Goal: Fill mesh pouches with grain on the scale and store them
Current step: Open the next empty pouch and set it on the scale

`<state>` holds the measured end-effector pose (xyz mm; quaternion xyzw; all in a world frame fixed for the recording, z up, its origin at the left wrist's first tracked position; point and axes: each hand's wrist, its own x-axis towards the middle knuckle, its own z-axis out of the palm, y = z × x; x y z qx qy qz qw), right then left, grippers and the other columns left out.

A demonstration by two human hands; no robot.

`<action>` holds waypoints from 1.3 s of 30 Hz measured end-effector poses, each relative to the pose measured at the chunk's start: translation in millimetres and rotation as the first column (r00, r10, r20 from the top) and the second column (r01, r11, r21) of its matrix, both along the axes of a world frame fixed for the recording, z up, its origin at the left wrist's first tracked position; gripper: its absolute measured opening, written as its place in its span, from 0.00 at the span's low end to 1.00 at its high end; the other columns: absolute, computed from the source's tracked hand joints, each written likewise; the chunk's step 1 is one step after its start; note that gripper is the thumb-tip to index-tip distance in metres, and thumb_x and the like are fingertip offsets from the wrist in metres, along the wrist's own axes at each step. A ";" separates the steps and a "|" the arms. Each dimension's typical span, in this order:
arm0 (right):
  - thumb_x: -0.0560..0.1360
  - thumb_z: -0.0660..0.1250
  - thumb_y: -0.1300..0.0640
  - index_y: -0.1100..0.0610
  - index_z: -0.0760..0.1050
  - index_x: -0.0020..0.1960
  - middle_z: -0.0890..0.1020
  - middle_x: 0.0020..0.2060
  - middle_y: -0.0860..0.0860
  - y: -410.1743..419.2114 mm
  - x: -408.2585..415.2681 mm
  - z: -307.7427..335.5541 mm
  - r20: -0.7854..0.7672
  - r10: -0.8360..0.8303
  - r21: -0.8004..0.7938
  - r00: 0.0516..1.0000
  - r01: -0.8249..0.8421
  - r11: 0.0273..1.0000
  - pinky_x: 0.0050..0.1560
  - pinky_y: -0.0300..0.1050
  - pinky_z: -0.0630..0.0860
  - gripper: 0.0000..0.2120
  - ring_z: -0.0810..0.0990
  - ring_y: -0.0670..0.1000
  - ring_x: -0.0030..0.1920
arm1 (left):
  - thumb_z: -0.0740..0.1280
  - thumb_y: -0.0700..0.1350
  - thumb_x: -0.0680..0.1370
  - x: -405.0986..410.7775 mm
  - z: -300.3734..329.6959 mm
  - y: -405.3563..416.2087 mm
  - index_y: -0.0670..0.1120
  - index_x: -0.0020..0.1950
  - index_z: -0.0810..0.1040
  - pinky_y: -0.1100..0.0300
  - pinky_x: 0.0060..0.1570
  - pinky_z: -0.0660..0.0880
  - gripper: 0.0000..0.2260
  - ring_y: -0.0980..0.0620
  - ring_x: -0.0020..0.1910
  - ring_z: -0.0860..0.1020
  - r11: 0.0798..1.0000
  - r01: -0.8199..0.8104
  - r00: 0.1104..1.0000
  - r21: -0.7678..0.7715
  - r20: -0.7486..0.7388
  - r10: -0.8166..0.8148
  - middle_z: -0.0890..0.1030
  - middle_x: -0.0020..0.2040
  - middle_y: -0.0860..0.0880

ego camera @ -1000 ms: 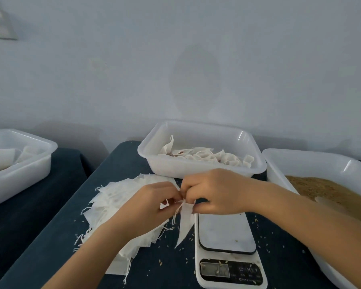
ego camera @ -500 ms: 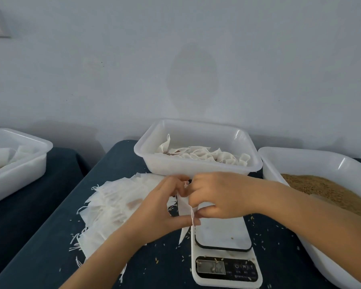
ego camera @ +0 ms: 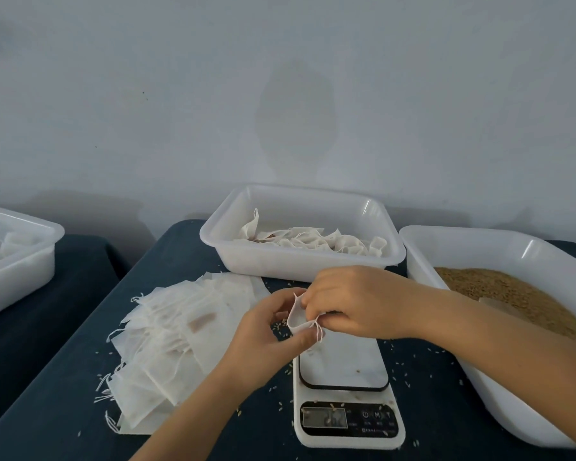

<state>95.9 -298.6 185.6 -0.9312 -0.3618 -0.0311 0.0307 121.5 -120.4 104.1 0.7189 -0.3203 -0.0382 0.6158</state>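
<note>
Lifted and now spread open at the mouth, mesh pouch (ego camera: 300,316) pinched by fingers of left hand (ego camera: 266,341) and right hand (ego camera: 356,302) above scale (ego camera: 345,387); best kept wide, drawstrings clear.

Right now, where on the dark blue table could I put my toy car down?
Bare cloth lies left of the pile of flat white mesh pouches, toward the table's left edge. A narrow strip runs between the white digital scale and the white tub of brown grain. The middle is crowded by both hands.
</note>
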 end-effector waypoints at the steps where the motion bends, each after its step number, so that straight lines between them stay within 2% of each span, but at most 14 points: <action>1: 0.77 0.64 0.58 0.59 0.81 0.48 0.83 0.50 0.51 -1.4 -1.0 -1.4 0.005 -0.010 0.025 1.000 0.010 1.000 0.54 0.47 0.73 0.08 0.78 0.51 0.54 | 0.71 0.47 0.71 -1.1 -0.9 -3.0 0.56 0.55 0.77 0.69 0.46 0.73 0.13 0.58 0.47 0.80 1.000 0.005 1.000 -0.018 -0.016 -0.006 0.82 0.48 0.57; 6: 0.75 0.67 0.59 0.58 0.82 0.50 0.83 0.50 0.50 -8.8 -4.7 -5.9 -0.006 -0.122 0.170 0.992 0.122 0.978 0.55 0.45 0.72 0.06 0.78 0.49 0.54 | 0.71 0.50 0.70 -3.3 -2.2 -15.9 0.60 0.51 0.77 0.62 0.42 0.76 0.11 0.57 0.43 0.79 0.998 -0.010 0.994 -0.069 -0.111 0.002 0.81 0.45 0.55; 10: 0.76 0.67 0.59 0.55 0.81 0.52 0.81 0.51 0.47 -17.9 -9.3 -6.4 -0.060 -0.155 0.208 0.986 0.164 0.964 0.55 0.42 0.72 0.07 0.78 0.46 0.54 | 0.72 0.54 0.68 -1.4 -3.9 -22.2 0.56 0.47 0.77 0.53 0.43 0.76 0.10 0.50 0.42 0.77 0.997 -0.009 0.993 -0.082 -0.115 0.000 0.80 0.43 0.53; 16: 0.76 0.67 0.58 0.46 0.79 0.56 0.79 0.53 0.39 -39.6 -24.6 8.4 -0.155 -0.222 0.277 0.963 0.258 0.925 0.54 0.37 0.73 0.12 0.77 0.41 0.54 | 0.72 0.54 0.67 -1.8 -3.9 -35.0 0.58 0.47 0.77 0.62 0.41 0.75 0.11 0.55 0.41 0.79 0.999 0.026 0.996 -0.042 -0.082 -0.029 0.80 0.42 0.55; 20: 0.74 0.68 0.54 0.39 0.78 0.52 0.80 0.49 0.37 -92.8 -43.7 36.8 -0.136 -0.459 0.393 0.878 0.473 0.788 0.48 0.30 0.74 0.11 0.77 0.36 0.51 | 0.73 0.59 0.63 -3.9 -4.8 -46.1 0.62 0.49 0.75 0.62 0.44 0.76 0.16 0.56 0.44 0.80 1.000 0.008 0.998 0.028 -0.056 -0.007 0.81 0.45 0.58; 22: 0.74 0.68 0.49 0.36 0.75 0.47 0.80 0.47 0.35 -133.4 -54.4 48.9 -0.176 -0.653 0.275 0.736 0.674 0.685 0.43 0.29 0.71 0.08 0.78 0.34 0.47 | 0.74 0.58 0.63 -4.8 -6.0 -51.4 0.62 0.49 0.75 0.63 0.46 0.77 0.17 0.57 0.46 0.80 0.999 0.010 0.999 0.053 -0.048 -0.008 0.81 0.46 0.59; 24: 0.75 0.66 0.46 0.41 0.78 0.44 0.81 0.45 0.39 -173.4 -67.2 48.9 -0.202 -0.827 0.044 0.525 0.848 0.528 0.42 0.34 0.71 0.02 0.77 0.37 0.44 | 0.75 0.57 0.64 -5.8 -6.5 -56.7 0.63 0.49 0.75 0.65 0.45 0.75 0.17 0.58 0.46 0.80 0.997 0.008 1.000 0.074 -0.025 -0.006 0.81 0.46 0.59; 26: 0.76 0.64 0.43 0.53 0.81 0.46 0.83 0.44 0.48 -205.2 -77.7 35.2 -0.206 -0.924 -0.237 0.322 0.900 0.366 0.45 0.43 0.73 0.14 0.80 0.47 0.44 | 0.75 0.56 0.63 -7.7 -6.3 -62.6 0.63 0.49 0.75 0.64 0.46 0.75 0.17 0.58 0.47 0.80 0.997 0.015 1.000 0.070 -0.022 -0.013 0.81 0.46 0.59; 28: 0.75 0.63 0.41 0.59 0.80 0.44 0.82 0.41 0.53 -222.2 -87.8 13.1 -0.208 -0.960 -0.466 0.185 0.845 0.264 0.44 0.45 0.74 0.20 0.80 0.52 0.42 | 0.75 0.55 0.63 -10.0 -4.9 -70.0 0.64 0.49 0.75 0.62 0.48 0.75 0.17 0.58 0.47 0.80 0.998 0.027 0.999 0.064 -0.025 -0.026 0.81 0.47 0.58; 30: 0.75 0.64 0.44 0.56 0.75 0.37 0.76 0.33 0.50 -231.8 -95.8 -8.4 -0.186 -0.975 -0.562 0.120 0.801 0.206 0.39 0.43 0.71 0.17 0.74 0.49 0.34 | 0.76 0.54 0.63 -12.3 -3.3 -77.9 0.65 0.49 0.75 0.61 0.48 0.75 0.18 0.58 0.47 0.80 0.998 0.034 0.999 0.059 -0.019 -0.033 0.81 0.47 0.59; 31: 0.75 0.64 0.46 0.56 0.75 0.38 0.75 0.33 0.49 -235.9 -98.3 -17.1 -0.164 -0.981 -0.588 0.102 0.788 0.180 0.39 0.42 0.70 0.14 0.73 0.48 0.34 | 0.76 0.53 0.63 -13.4 -2.5 -81.9 0.65 0.49 0.75 0.62 0.48 0.75 0.18 0.59 0.46 0.80 0.998 0.030 0.999 0.060 -0.018 -0.029 0.81 0.47 0.59; 34: 0.77 0.63 0.54 0.60 0.78 0.54 0.76 0.39 0.49 -244.4 -102.2 -36.0 -0.099 -0.993 -0.660 0.066 0.742 0.115 0.43 0.41 0.72 0.12 0.75 0.49 0.41 | 0.76 0.52 0.64 -16.7 -2.9 -90.8 0.63 0.49 0.74 0.62 0.47 0.75 0.18 0.61 0.46 0.80 0.997 0.021 1.000 0.080 -0.010 -0.020 0.81 0.46 0.61; 36: 0.76 0.65 0.53 0.61 0.78 0.57 0.77 0.41 0.50 -247.7 -102.8 -42.6 -0.113 -0.992 -0.682 0.048 0.723 0.113 0.45 0.40 0.73 0.14 0.76 0.50 0.43 | 0.76 0.52 0.65 -17.7 -3.4 -93.4 0.61 0.50 0.74 0.62 0.47 0.75 0.17 0.61 0.46 0.80 0.995 0.024 1.000 0.095 -0.001 -0.024 0.81 0.46 0.62; 39: 0.74 0.68 0.47 0.59 0.80 0.52 0.79 0.40 0.49 -253.8 -101.9 -47.3 -0.170 -0.984 -0.655 0.048 0.740 0.149 0.49 0.41 0.75 0.16 0.78 0.50 0.44 | 0.76 0.52 0.65 -18.2 -3.8 -94.7 0.60 0.50 0.74 0.65 0.46 0.74 0.17 0.61 0.46 0.79 0.994 0.030 1.000 0.109 0.000 -0.030 0.80 0.46 0.62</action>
